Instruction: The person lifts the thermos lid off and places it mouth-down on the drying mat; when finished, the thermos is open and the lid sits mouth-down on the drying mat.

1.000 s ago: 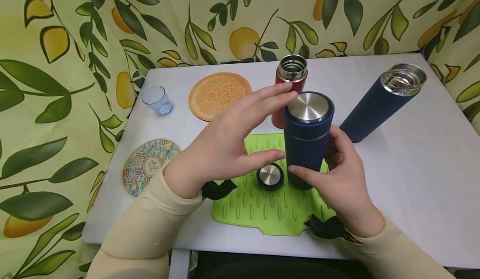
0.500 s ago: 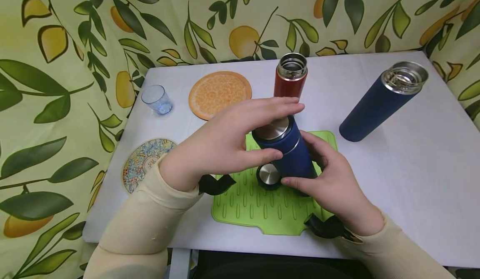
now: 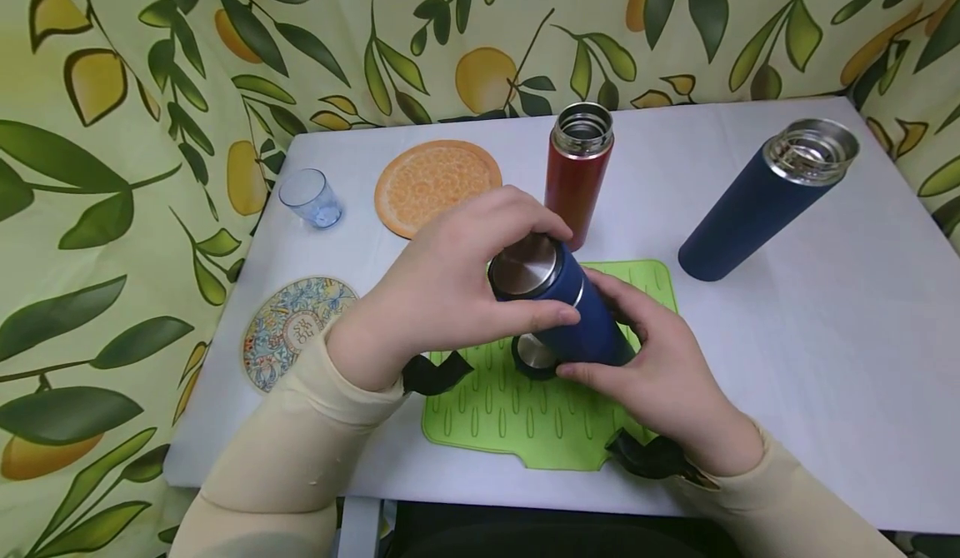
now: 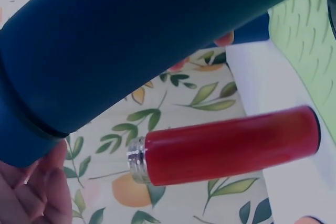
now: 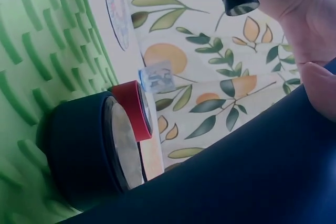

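A dark blue thermos bottle [image 3: 600, 321] leans to the left over the mat, its steel-topped lid [image 3: 528, 266] in place. My left hand [image 3: 442, 279] grips that lid, thumb on the near side and fingers curled over the far side. Lower down, my right hand [image 3: 675, 366] holds the bottle's body, thumb in front and fingers behind. The left wrist view has the blue body [image 4: 121, 40] across its top, with fingers [image 4: 50, 192] at the lid end. Partly hidden behind the bottle, a loose dark blue lid [image 5: 79, 150] stands on the green mat [image 3: 517, 425].
An open red thermos [image 3: 577, 179] stands behind the hands, and an open blue one [image 3: 757, 208] at the right. A red lid [image 5: 131, 108] shows beyond the loose blue one. Leftward are a glass [image 3: 313, 198], an orange round mat [image 3: 435, 187] and a patterned round mat [image 3: 292, 329].
The thermos bottle went from upright to tilted left, toward my left hand. My left hand's outstretched fingers have curled round its lid. My right hand has shifted slightly left with the bottle.
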Demonstrator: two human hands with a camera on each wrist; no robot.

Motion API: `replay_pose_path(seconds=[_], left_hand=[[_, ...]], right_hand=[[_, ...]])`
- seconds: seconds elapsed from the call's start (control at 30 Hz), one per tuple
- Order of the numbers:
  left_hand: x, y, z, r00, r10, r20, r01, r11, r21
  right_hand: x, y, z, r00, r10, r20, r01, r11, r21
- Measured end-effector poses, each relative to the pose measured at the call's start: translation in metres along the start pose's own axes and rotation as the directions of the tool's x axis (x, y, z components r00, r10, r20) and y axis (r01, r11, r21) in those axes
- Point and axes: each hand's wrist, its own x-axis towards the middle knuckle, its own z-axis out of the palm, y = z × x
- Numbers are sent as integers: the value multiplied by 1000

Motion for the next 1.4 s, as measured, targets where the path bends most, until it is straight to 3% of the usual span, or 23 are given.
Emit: replay_pose_path(seconds=[0.07, 0.17, 0.3, 0.4, 0.63, 0.83, 0.97, 1.07, 1.2, 1.3, 1.4], left_hand=[[0, 0, 0, 1000, -10, 12, 9, 1000, 30], [-1, -1, -5, 995, 28, 94, -25, 999, -34], [-6, -4, -16, 967, 109, 231, -71, 984, -165], [-8, -6, -21, 954, 115, 278, -70, 984, -167], [-8, -7, -21, 960, 89, 266, -54, 989, -134], [-7, -7, -17, 986, 58, 158, -51, 998, -45], [-7, -7, -15, 994, 64, 88, -66, 998, 15], [-6, -8, -14, 989, 127, 78, -124, 991, -41], [-7, -10, -16, 967, 220, 127, -204, 971, -122], [-7, -10, -16, 957, 228, 180, -203, 968, -145], [-8, -9, -15, 958, 199, 207, -171, 975, -145]], right_hand=[[0, 0, 0, 1000, -2, -4, 2, 1000, -5], [0, 1, 0, 1000, 3, -13, -3, 1000, -17], [-1, 2, -1, 1000, 20, -19, -21, 1000, -18], [-1, 3, -2, 999, 40, -20, -40, 999, -14], [-1, 4, -1, 999, 36, -29, -36, 999, -10], [-2, 4, 1, 999, 14, -50, -14, 1000, -8], [-2, 4, 2, 998, 4, -61, -4, 1000, -9], [-2, 4, 2, 998, 1, -63, -2, 1000, -5], [-1, 4, 2, 999, 16, -50, -16, 1000, 0], [-1, 4, 2, 999, 24, -43, -24, 1000, 4], [-1, 5, 3, 999, 23, -43, -23, 1000, 7]])
